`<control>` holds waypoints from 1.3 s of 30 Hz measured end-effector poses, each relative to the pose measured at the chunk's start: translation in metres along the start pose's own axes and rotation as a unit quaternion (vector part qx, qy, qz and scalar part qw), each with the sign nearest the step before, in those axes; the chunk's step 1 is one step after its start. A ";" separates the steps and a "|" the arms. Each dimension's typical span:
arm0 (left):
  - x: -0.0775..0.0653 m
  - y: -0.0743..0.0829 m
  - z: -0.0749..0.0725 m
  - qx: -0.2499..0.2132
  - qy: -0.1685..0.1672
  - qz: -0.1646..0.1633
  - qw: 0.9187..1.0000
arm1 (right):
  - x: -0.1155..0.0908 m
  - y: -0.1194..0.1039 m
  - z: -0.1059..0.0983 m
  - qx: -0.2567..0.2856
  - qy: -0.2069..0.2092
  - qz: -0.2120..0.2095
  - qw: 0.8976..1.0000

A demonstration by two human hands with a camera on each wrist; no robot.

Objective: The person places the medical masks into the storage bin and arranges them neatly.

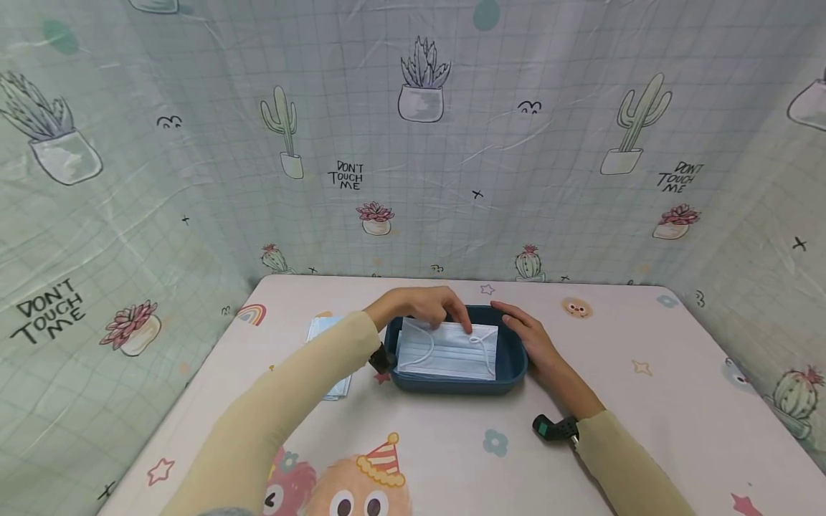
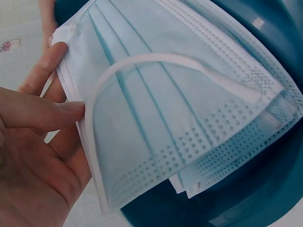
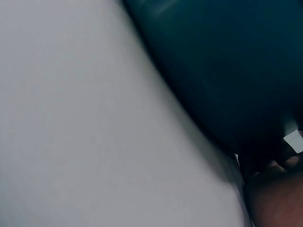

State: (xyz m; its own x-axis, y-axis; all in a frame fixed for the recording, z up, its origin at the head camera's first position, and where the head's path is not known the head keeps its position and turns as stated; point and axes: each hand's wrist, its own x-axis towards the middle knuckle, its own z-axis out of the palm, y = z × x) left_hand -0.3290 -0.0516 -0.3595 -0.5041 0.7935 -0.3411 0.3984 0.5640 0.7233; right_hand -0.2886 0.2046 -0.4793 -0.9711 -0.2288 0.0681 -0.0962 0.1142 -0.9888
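A pale blue pleated face mask (image 1: 445,355) with white ear loops lies over a dark teal bin (image 1: 458,388). My left hand (image 1: 434,304) reaches across from the far side and pinches the mask's white-edged long side. In the left wrist view, the thumb of the left hand (image 2: 38,142) presses on the front of the mask (image 2: 142,99), other fingers being behind it. More layered masks (image 2: 227,165) show beneath, inside the bin. My right hand (image 1: 534,340) rests at the bin's right rim, fingers extended toward the far corner. The right wrist view shows it only darkly, beside the bin wall (image 3: 227,71).
More light blue masks (image 1: 338,390) lie on the table left of the bin, partly covered by my left sleeve (image 1: 290,387). A black wrist device (image 1: 556,428) is on my right wrist. Behind the patterned table (image 1: 645,430) hangs a cactus-print curtain (image 1: 471,158).
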 end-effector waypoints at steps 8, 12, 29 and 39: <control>0.006 -0.009 0.002 0.038 0.000 -0.011 0.999 | 0.000 0.000 -0.001 -0.008 0.000 0.003 1.000; 0.007 -0.011 0.002 0.066 -0.001 -0.014 0.998 | 0.001 0.000 -0.001 -0.009 0.001 0.004 1.000; 0.014 -0.015 0.008 0.164 0.082 -0.048 0.982 | 0.002 0.001 -0.003 -0.004 -0.002 -0.001 1.000; 0.012 -0.013 0.011 0.207 0.087 -0.062 0.972 | 0.003 0.000 -0.002 0.002 0.001 0.000 1.000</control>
State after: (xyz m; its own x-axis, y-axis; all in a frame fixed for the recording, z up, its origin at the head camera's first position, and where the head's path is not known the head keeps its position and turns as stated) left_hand -0.3319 -0.0467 -0.3802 -0.6748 0.6838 -0.2775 0.5835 0.7246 0.3666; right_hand -0.2922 0.2060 -0.4793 -0.9714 -0.2276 0.0678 -0.0950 0.1110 -0.9893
